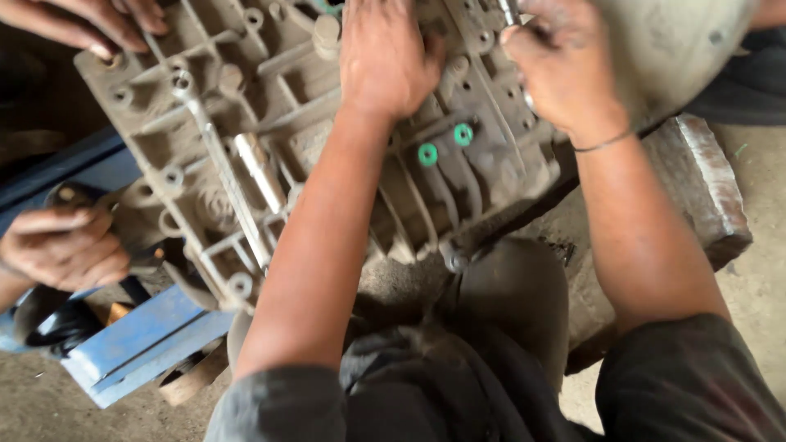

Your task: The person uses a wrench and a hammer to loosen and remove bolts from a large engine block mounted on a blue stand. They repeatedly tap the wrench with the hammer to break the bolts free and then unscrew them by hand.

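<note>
A large grey cast-metal housing (246, 147) with ribs, bolt holes and two green plugs (444, 144) lies tilted in front of me. My left hand (385, 53) rests flat on its upper middle, fingers spread over the ribs. My right hand (561, 69) is at the housing's top right edge, fingers closed around a small shiny metal part (509, 12); what exactly it is stays unclear. A thin band circles my right wrist.
Another person's hands touch the housing's top left corner (90, 20) and hold its left side (61, 245). A blue metal frame (139, 336) sits under the left edge. A rusty metal block (704, 188) lies at the right on the dirt floor.
</note>
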